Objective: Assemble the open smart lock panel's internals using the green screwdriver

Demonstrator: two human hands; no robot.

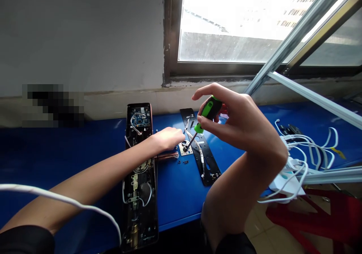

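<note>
My right hand [226, 114] grips a green and black screwdriver [208, 112], its shaft slanting down to a small light metal plate [186, 148] with a dark round part on it. Closed fingers of my left hand [173, 137] are at the plate's upper left edge; what they pinch, if anything, is hidden. Under my left forearm lies a long black housing [141, 216] with a blue circuit board [139, 120] and brass parts inside. A black perforated panel [207, 159] with a wrapped cable lies right of the plate. Small dark screws [185, 162] are just below it.
A bundle of white cables [308, 144] lies at the right of the blue table [178, 205]. Metal frame bars [319, 97] cross the right side. A red stool [319, 216] stands below them. One white cable [70, 201] hangs across my left forearm.
</note>
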